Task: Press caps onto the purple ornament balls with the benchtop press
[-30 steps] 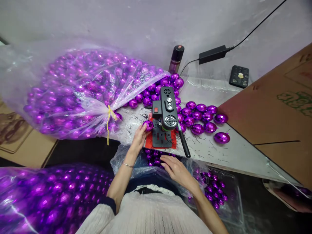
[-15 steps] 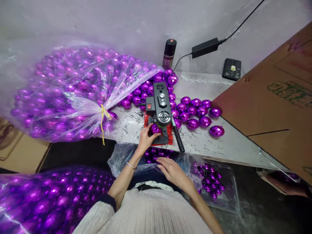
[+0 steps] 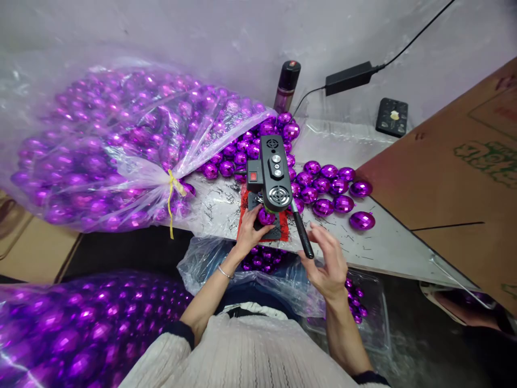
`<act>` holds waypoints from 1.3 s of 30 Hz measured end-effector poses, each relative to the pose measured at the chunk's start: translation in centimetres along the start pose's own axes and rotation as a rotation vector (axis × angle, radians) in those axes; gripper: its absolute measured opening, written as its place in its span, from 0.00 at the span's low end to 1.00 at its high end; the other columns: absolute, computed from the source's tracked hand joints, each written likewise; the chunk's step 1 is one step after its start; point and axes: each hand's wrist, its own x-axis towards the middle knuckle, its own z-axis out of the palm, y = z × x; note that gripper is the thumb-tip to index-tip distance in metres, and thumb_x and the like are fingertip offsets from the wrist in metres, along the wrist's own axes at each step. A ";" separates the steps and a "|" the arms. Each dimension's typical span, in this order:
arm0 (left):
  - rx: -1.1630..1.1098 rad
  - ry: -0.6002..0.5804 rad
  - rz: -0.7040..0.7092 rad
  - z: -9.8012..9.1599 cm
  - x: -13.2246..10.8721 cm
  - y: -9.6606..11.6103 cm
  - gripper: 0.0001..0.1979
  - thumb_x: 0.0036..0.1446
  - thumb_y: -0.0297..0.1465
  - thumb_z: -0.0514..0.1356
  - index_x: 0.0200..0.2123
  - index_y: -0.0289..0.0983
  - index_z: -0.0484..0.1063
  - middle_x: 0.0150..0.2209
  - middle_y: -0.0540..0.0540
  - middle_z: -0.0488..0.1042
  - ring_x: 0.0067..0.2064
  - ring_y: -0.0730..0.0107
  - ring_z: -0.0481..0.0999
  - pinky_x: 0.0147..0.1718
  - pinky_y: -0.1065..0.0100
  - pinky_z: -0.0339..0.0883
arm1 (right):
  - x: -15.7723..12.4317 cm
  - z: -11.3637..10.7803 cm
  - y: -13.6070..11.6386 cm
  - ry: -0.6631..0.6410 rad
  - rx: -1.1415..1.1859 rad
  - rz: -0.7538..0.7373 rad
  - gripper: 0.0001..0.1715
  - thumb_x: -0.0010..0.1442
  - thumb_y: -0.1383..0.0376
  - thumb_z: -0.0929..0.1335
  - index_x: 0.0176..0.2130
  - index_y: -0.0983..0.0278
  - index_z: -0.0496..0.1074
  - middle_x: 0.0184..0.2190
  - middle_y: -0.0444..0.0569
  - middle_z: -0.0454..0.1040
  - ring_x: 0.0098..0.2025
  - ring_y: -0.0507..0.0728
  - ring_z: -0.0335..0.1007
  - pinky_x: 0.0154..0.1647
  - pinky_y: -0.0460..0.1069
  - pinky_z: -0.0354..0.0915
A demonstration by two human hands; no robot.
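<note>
big bag: far left on the table, clear plastic, full of purple ornaments, neck tied with a yellow strip
second bag: near left, same purple load
left hand: fingers closed around one ornament, pressing it onto the base under the machine head
ornament: centre of table, near edge, over the red mat
machine: black, upright on the mat, red switch on its left side
lever: black, runs from the machine toward the near right
right hand: wide open, fingers spread, holding nothing, just beside the lever's near tip; can't tell if touching
loose ornaments: rows right of the machine
cardboard: far right
</note>
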 end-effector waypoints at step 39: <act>-0.013 -0.039 -0.065 -0.3 0.0 0.5 0.33 0.56 0.43 0.75 0.62 0.40 0.73 0.57 0.37 0.81 0.60 0.48 0.80 0.67 0.42 0.68 | 0.8 10.3 1.7 0.401 0.174 -0.190 0.19 0.76 0.62 0.58 0.32 0.58 0.64 0.28 0.42 0.71 0.26 0.52 0.72 0.28 0.50 0.70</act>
